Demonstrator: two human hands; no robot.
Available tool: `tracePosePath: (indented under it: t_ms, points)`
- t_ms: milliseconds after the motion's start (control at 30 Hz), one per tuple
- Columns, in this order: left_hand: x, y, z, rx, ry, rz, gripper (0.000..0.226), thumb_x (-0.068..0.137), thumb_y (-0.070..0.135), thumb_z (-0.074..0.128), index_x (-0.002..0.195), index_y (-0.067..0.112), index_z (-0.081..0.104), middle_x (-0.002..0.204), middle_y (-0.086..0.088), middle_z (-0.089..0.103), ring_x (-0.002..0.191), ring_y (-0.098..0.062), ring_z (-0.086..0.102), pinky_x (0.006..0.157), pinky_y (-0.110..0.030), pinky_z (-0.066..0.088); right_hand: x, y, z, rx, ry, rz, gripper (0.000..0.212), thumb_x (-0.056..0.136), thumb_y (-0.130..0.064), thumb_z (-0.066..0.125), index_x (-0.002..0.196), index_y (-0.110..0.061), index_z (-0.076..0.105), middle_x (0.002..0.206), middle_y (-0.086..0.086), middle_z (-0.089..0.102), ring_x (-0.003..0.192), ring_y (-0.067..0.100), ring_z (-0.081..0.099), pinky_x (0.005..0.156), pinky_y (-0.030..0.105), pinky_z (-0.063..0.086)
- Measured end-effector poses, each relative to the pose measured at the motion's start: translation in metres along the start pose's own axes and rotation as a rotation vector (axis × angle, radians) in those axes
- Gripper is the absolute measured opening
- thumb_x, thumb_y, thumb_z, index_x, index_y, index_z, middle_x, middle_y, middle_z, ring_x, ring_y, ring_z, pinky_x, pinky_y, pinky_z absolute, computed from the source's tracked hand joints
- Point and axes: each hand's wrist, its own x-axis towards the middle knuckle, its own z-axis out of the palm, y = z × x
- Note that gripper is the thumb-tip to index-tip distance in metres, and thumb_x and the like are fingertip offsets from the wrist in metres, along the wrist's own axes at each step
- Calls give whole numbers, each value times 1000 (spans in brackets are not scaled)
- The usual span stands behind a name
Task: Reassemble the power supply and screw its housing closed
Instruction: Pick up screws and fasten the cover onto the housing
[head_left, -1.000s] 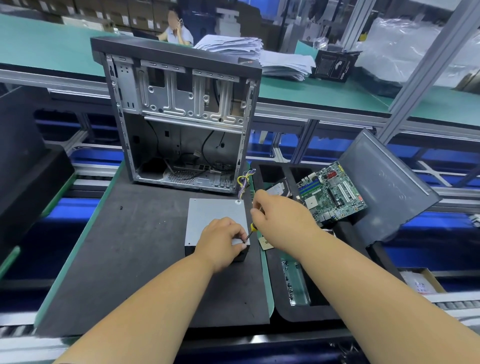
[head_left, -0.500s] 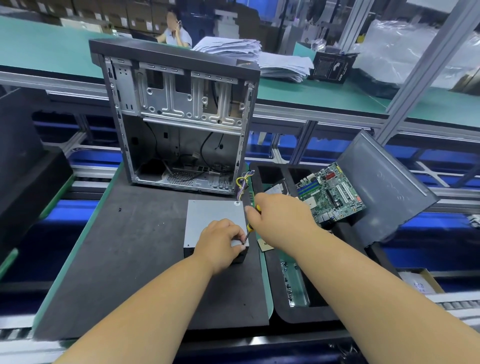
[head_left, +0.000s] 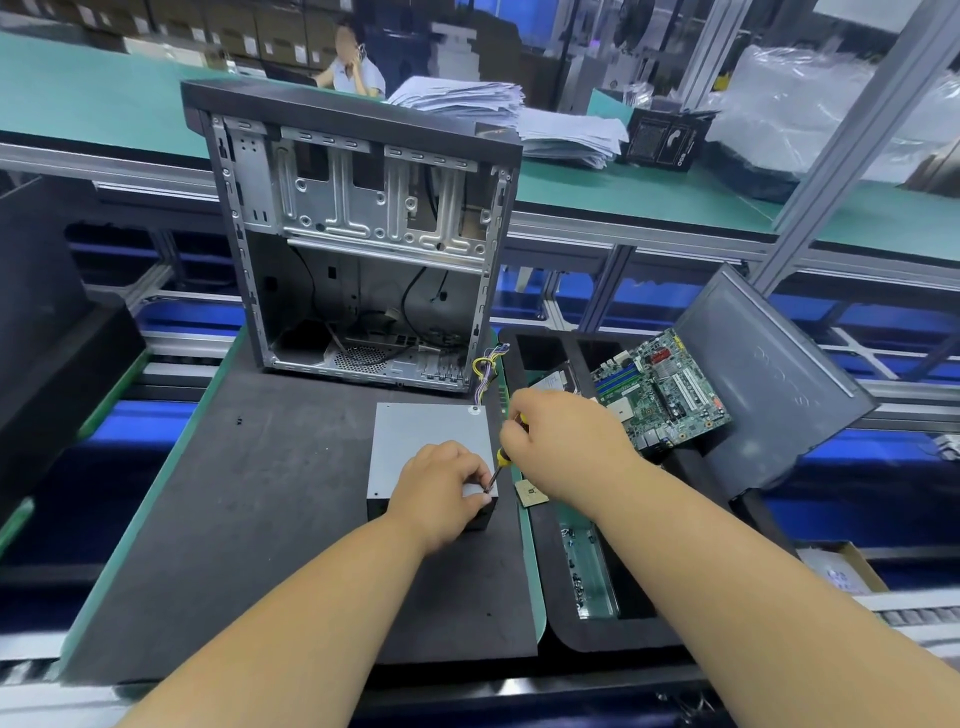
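Little has shifted: right hand (head_left: 563, 447) still grips the yellow-handled screwdriver (head_left: 500, 460); left hand (head_left: 441, 488) pinches its tip, hiding the grey metal power supply (head_left: 426, 431) corner.

Left of the power supply: a wide bare stretch of dark mat (head_left: 249, 493) lies open, with room for a hand to pass.
Near side: the mat between the power supply (head_left: 426, 436) and the counter edge is crossed only by the two forearms.
Far side: the open computer case (head_left: 353, 234) stands upright just behind the power supply, its coloured wires (head_left: 488, 364) hanging at the right corner.
Right side: a black tray (head_left: 597, 631) lies just beside the mat, carrying a circuit board (head_left: 665, 389) and a tilted grey panel (head_left: 769, 379).
On top: the left hand (head_left: 441, 488) and the right hand (head_left: 566, 447) with a screwdriver (head_left: 500, 460) crowd the near right corner.
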Motion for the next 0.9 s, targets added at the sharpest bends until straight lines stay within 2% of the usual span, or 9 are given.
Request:
tracePosePath:
  t_ms: [100,167,267,367,500,567,667,800,900]
  points:
    - [0,0,0,4,3,-2,17,85,33,70,83,41,55,103,14,53,100,-11,39,94,-27,34,1,0,-5,94,-47,-55,21,92,-28,46,107,-23,60,99,-4,57,83,19,50,63,30,35]
    - [0,0,0,9,3,1,20,85,34,70,82,42,52,103,14,53,98,-10,37,93,-27,34,2,0,-5,86,-29,-73,23,97,-33,46,116,-25,56,92,-5,57,82,19,49,64,30,37]
    - [0,0,0,6,3,4,20,85,34,70,83,42,52,103,14,53,97,-10,37,93,-29,35,1,1,-1,-26,-4,-42,25,100,-47,41,101,-25,54,83,-6,63,80,22,55,62,31,43]
    - [0,0,0,-7,6,5,18,85,34,71,83,42,54,102,14,53,97,-10,38,94,-29,35,0,2,2,-108,29,-6,33,100,-52,36,86,-24,46,74,-4,56,73,23,50,55,31,34]
    - [0,0,0,-4,3,6,20,85,33,70,82,43,53,103,14,54,100,-11,40,95,-29,36,0,2,-3,57,-30,-28,15,93,-32,45,94,-22,56,94,-3,56,80,22,52,59,31,32]
    - [0,-1,1,4,2,1,19,86,34,70,83,42,53,103,15,53,99,-11,38,95,-29,35,0,1,-6,86,-41,-67,16,93,-28,47,100,-21,59,99,-2,57,84,21,53,63,31,36]
    - [0,-1,1,10,2,0,20,86,34,70,82,42,52,103,15,52,99,-10,37,94,-29,35,0,-1,-5,29,-13,-77,20,99,-37,46,106,-22,56,93,-2,64,81,22,52,64,32,42]
    - [0,-1,1,0,6,11,20,86,34,70,82,42,52,101,15,52,99,-11,38,93,-29,35,-2,-1,0,-81,10,-52,30,100,-49,40,90,-22,48,79,-4,56,74,23,48,59,32,38]
    - [0,-1,1,-10,10,9,17,86,34,70,83,41,55,102,15,53,98,-9,37,94,-28,35,-3,-1,-1,21,-4,-61,16,96,-35,45,88,-21,46,87,-3,49,79,23,46,62,33,32]
